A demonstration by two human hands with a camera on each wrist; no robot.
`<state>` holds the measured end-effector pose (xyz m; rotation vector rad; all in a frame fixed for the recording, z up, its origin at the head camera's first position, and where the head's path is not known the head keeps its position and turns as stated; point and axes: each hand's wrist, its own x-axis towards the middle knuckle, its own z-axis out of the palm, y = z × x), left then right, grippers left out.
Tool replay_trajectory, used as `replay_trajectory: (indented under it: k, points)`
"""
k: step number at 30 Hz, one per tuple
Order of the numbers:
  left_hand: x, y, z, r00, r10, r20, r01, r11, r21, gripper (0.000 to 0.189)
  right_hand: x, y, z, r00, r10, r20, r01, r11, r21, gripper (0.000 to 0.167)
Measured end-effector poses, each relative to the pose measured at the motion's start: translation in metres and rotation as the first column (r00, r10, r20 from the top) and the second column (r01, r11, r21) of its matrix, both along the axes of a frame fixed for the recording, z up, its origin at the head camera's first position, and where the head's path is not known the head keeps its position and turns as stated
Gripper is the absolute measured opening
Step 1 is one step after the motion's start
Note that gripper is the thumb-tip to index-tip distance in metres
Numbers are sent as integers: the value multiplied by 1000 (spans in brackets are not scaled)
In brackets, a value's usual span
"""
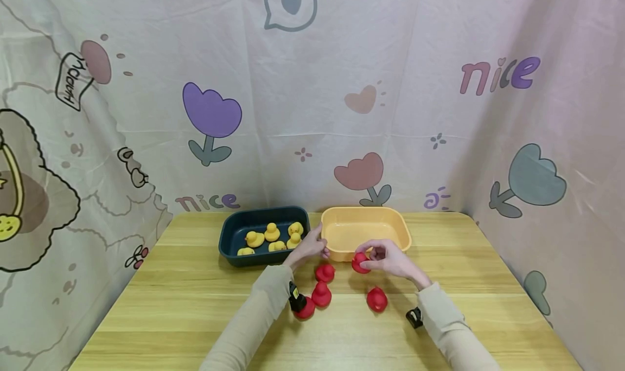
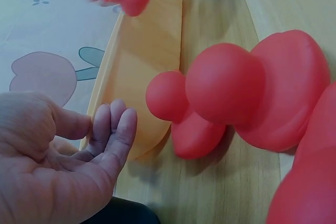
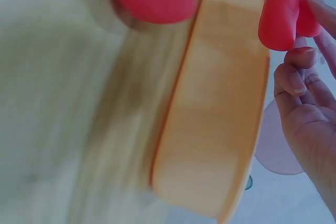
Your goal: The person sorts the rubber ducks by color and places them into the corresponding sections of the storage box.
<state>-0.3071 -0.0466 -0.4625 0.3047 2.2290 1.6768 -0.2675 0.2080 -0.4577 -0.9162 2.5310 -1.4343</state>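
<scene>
My right hand pinches a red rubber duck just in front of the pale yellow tub. In the right wrist view that held duck is by the tub's upper rim. My left hand is at the tub's left end, and in the left wrist view its thumb and fingers pinch the rim. Two red ducks, one nearer the tub and one behind it, stand below my left hand. Another red duck is partly hidden by the left wrist camera.
A dark blue tub with several yellow rubber ducks stands left of the yellow one. One more red duck sits on the wooden table near my right wrist. A printed curtain hangs behind.
</scene>
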Motion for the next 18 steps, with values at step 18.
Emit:
replay_trajectory:
  k: [18]
  points:
    - [-2,-1,-3,1000,-7,10,7,1000,20,67,-35,-18,23,991,-131,-41,132,991,14,27]
